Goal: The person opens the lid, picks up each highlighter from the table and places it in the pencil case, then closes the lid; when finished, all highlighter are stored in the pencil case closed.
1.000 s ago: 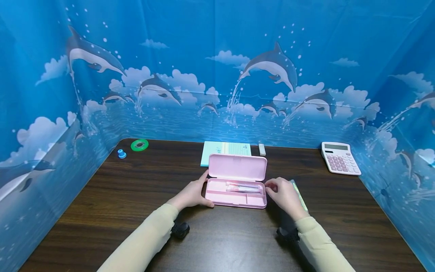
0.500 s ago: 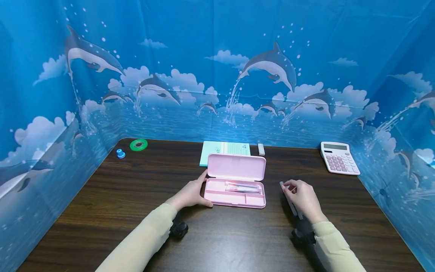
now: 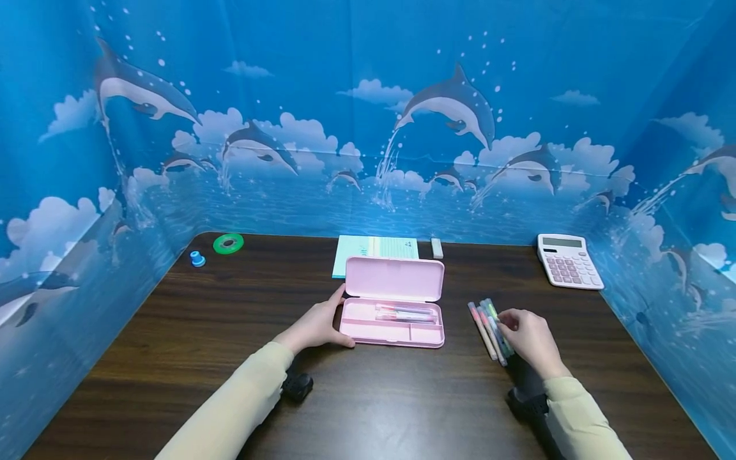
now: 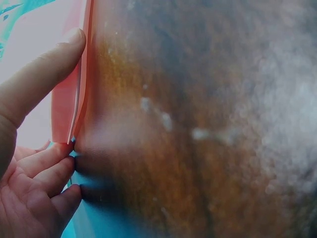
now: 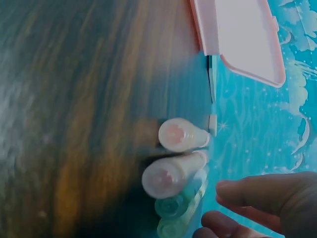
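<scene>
A: Left hand (image 3: 317, 324), state of the fingers?

B: Spread wide at the left end of the pink pencil case (image 3: 374, 328). Thumb on the front edge, the rest against the end; case held between them.

A: Right hand (image 3: 531, 338)?

B: Fingers loosely bent, narrow gap to the thumb, nothing held. Just beside several markers (image 3: 487, 331); contact, cannot tell.

A: Markers, appearance?

B: Slim. Two with pinkish ends, the others green or bluish. Lying side by side on the dark wood-grain surface (image 3: 402, 396), right of the case. Exact count unclear.

A: Case?

B: Plain pink, rectangular, rounded corners, lid raised at the back. Pens (image 3: 405, 315) in the rear compartment; front strip split by a short divider.

A: Further out?

B: Pale green notebook (image 3: 368, 246) behind the lid, partly hidden; white eraser (image 3: 437, 248) near it. Far right, white calculator (image 3: 569, 260). Far left, green tape roll (image 3: 218, 245).
</scene>
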`<control>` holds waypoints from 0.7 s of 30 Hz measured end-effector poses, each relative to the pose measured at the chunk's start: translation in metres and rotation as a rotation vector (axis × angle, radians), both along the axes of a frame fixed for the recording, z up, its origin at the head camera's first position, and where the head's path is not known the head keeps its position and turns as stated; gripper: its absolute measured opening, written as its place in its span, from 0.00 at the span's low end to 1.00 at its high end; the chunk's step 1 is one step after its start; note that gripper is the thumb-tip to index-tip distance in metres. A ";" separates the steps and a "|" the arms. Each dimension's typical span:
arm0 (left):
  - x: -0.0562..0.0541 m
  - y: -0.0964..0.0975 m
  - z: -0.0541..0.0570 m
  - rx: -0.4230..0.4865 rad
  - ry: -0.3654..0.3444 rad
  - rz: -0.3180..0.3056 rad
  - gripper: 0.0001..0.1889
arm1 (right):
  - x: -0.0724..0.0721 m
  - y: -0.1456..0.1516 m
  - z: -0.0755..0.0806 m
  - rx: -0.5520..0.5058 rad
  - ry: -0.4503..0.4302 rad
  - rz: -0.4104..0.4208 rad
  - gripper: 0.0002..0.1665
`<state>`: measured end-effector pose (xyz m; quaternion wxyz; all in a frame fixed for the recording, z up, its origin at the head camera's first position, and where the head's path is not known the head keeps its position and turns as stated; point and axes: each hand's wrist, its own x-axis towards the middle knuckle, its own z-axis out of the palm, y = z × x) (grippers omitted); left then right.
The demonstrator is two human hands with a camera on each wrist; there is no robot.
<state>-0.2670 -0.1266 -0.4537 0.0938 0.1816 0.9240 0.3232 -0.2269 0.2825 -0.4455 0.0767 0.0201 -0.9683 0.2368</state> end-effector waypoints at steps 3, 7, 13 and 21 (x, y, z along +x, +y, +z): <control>0.000 -0.001 0.001 0.004 -0.001 -0.005 0.66 | -0.001 0.001 0.000 -0.004 -0.030 -0.008 0.10; 0.000 -0.001 0.002 -0.005 -0.007 -0.006 0.66 | -0.002 0.002 -0.001 -0.023 -0.062 -0.008 0.11; 0.000 -0.001 0.005 -0.009 -0.004 0.001 0.66 | -0.005 0.003 0.000 -0.032 -0.077 -0.011 0.11; 0.001 -0.001 0.003 -0.006 -0.012 -0.009 0.66 | -0.004 0.008 -0.001 -0.028 -0.111 -0.032 0.11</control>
